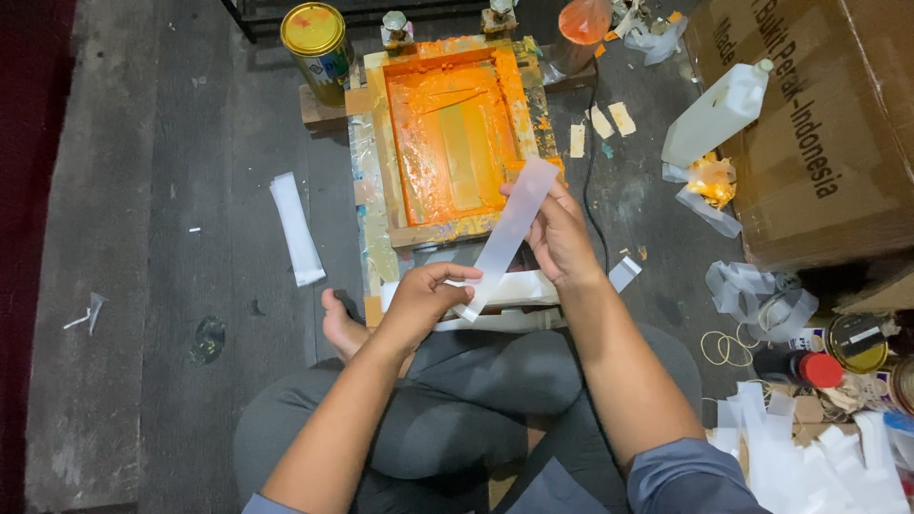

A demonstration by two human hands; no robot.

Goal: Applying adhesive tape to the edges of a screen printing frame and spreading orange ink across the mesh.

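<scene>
The person sat cross-legged on the floor (171, 190), both hands raised over the knees. Between them ran a long translucent white strip (509, 233), its long axis tilted, lower end toward the person's left, upper end pointing up and away over the near right corner of the orange-inked screen frame (455, 133). The left hand (424, 300) pinched the strip's lower end, fingers (455, 274) pressed together around it; the right hand (557, 233) gripped the middle of the strip from behind, fingers curled and thumb against it. Just below the hands lay a stack of similar white strips (519, 290), lengthwise left to right. Another white strip (296, 228) lay alone on the floor, well to the left of the frame. A yellow-lidded round tin (317, 38) stood at the frame's far left corner. At right, a white plastic bottle (716, 114) leaned against a large brown cardboard box (828, 133) bearing dark print. Nearer, a gold-lidded tin (857, 341) and a red-capped bottle (804, 368) sat among crumpled plastic.
</scene>
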